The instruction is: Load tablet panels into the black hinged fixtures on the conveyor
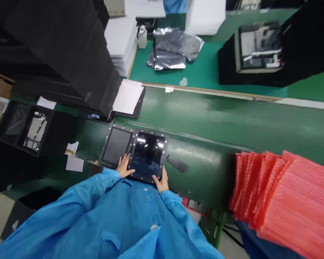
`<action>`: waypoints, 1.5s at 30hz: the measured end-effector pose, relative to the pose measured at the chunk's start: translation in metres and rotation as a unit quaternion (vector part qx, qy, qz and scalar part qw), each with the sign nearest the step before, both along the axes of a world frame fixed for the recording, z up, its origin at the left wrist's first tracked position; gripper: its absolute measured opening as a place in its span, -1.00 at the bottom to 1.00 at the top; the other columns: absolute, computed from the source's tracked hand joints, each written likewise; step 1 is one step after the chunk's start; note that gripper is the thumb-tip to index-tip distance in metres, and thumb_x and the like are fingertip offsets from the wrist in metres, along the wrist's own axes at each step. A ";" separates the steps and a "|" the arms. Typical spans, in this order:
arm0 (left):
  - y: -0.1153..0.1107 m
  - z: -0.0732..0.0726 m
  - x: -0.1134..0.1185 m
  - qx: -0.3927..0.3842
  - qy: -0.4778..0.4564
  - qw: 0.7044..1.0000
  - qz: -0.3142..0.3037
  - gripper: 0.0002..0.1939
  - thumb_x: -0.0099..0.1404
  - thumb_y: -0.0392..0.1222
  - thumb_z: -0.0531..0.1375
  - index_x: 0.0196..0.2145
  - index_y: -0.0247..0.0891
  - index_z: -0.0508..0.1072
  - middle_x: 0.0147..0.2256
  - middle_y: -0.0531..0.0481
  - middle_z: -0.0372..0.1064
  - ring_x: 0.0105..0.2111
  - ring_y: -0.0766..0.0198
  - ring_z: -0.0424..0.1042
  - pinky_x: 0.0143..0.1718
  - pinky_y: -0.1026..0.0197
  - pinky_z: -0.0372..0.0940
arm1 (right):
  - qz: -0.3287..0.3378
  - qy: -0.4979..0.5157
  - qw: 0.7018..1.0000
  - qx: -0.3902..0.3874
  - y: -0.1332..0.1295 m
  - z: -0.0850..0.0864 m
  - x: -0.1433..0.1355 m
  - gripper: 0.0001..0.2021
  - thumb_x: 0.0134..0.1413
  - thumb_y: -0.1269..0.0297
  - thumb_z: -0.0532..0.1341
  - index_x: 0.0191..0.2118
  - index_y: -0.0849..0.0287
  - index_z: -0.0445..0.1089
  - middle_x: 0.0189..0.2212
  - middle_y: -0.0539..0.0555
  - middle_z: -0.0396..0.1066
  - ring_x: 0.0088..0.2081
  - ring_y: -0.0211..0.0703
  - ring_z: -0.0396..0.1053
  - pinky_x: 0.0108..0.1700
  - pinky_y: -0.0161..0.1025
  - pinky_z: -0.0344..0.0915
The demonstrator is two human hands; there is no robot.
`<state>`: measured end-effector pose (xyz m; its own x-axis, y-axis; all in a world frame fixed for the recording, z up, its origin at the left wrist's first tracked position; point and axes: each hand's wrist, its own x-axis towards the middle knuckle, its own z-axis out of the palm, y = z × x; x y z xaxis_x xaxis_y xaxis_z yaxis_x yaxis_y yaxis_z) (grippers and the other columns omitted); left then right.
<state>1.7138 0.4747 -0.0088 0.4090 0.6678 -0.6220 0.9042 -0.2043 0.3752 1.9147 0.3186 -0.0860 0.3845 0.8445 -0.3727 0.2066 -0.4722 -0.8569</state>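
A dark, glossy flat panel (147, 154) lies in a black frame with light dots along its border, at the bench edge in front of me. My left hand (124, 167) rests at its left side with fingers spread, fingertips near the seam with a second black frame (116, 144) that has a grey ribbed centre. At the panel's lower right corner is my right hand (161, 180), thumb on the border and fingers along the right side, apart from the thumb. A small dark flat piece (177, 163) lies to the right.
Red bubble-wrap bags (299, 198) are stacked at the right. Tall black boxes (78, 64) stand at the left. White paper (128, 96) lies beyond the frames. Silver bags (175, 48), a white bottle (142, 37) and a black tray of parts (260, 46) sit farther back.
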 end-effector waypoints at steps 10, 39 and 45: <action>0.121 0.003 0.114 0.095 -0.015 0.980 0.173 -0.63 0.40 -0.04 -0.07 0.12 -0.08 0.19 0.24 -0.01 0.05 0.32 0.12 -0.26 0.25 -0.27 -0.34 | -0.048 -0.015 0.997 0.055 0.165 0.012 0.093 -0.49 0.07 -0.02 0.01 0.08 0.13 0.24 0.04 0.17 0.31 0.06 0.03 0.18 0.13 0.04 0.05; -0.012 -0.027 0.034 0.151 -0.297 0.804 -0.493 -0.69 0.33 -0.28 0.01 -0.05 -0.15 0.45 0.00 -0.02 0.41 0.03 0.25 0.33 0.05 0.19 0.19 | 0.237 -0.355 0.870 0.247 0.188 0.014 0.057 -0.61 0.03 0.50 0.00 -0.09 0.14 0.46 -0.11 0.12 0.46 -0.04 -0.03 0.29 0.04 -0.08 0.23; -0.004 -0.015 0.031 0.117 -0.334 0.810 -0.468 -0.70 0.21 -0.19 0.15 -0.09 -0.22 0.46 0.05 -0.11 0.35 0.05 0.12 0.29 0.14 0.07 0.11 | 0.213 -0.375 0.896 0.110 0.185 0.034 0.042 -0.55 -0.04 0.43 0.00 -0.04 0.13 0.43 -0.03 0.16 0.40 0.10 0.09 0.20 0.13 0.10 0.17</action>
<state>1.7450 0.4703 -0.0242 0.9971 -0.0613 0.0451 -0.0761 -0.8185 0.5694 1.9564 0.5040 -0.0518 0.0831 0.9953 0.0490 0.8837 -0.0508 -0.4653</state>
